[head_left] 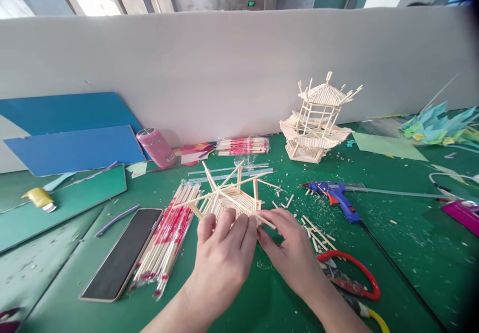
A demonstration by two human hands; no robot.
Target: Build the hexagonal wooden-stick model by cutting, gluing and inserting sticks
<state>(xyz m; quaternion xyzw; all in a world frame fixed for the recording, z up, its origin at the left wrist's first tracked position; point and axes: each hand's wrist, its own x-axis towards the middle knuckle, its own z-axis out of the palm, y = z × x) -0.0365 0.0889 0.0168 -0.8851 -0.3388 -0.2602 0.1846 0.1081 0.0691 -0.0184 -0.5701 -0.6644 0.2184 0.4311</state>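
Our left hand [224,260] grasps the near edge of a small stick frame [232,202], its fingers curled over the rim so that their tips are hidden from us. Our right hand [292,250] pinches the frame's near right corner between thumb and forefinger, where the end of a slanting stick juts out past the fingertip. The frame sits in front of us, about the middle of the green table [284,303]: we see a slatted base, short posts at the corners and long sticks crossing above it.

Just left of the frame we have a plastic-wrapped bundle of sticks [168,238] with red markings, and beside that a dark-screened phone [121,253] lying flat. Behind the frame lie clear rods [228,176] and, farther back, another wrapped bundle [243,145], with a pink canister [157,147] leaning to its left. To our right are loose stick pieces [318,233], a blue glue gun [339,196] on its side and a red-handled tool [374,283] near our wrist. A tiered stick pagoda [318,123] stands upright near the grey partition [224,74].
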